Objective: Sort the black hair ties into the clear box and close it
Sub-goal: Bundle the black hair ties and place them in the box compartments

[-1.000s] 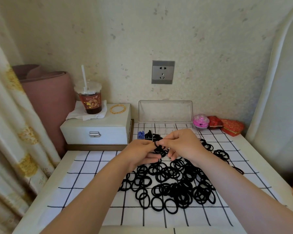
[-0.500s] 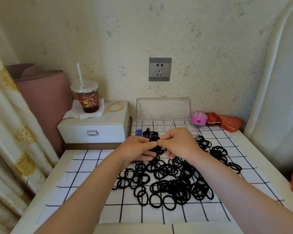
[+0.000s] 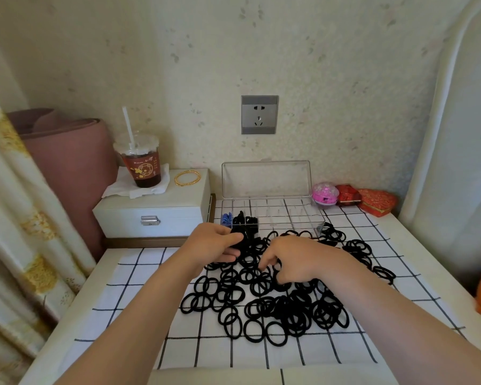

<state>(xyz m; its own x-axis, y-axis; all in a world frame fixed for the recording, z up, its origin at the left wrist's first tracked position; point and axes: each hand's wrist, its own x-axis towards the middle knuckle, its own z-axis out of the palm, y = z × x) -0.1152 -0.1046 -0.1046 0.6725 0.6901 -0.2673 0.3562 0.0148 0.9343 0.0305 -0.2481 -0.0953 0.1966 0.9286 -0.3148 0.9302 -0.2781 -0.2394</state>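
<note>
Left hand (image 3: 213, 243) clutches a bunch of ties (image 3: 238, 237) just in front of the box (image 3: 292, 216), its lid (image 3: 265, 179) upright. Right hand (image 3: 295, 261) dips curled fingers into the pile (image 3: 278, 304) before the box; whether it pinches one, I can't tell.

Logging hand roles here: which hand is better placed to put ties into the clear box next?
Left. The left hand grips a bunch of black hair ties at the clear box, by its front-left compartments; the right hand is down in the loose pile, farther off.
</note>
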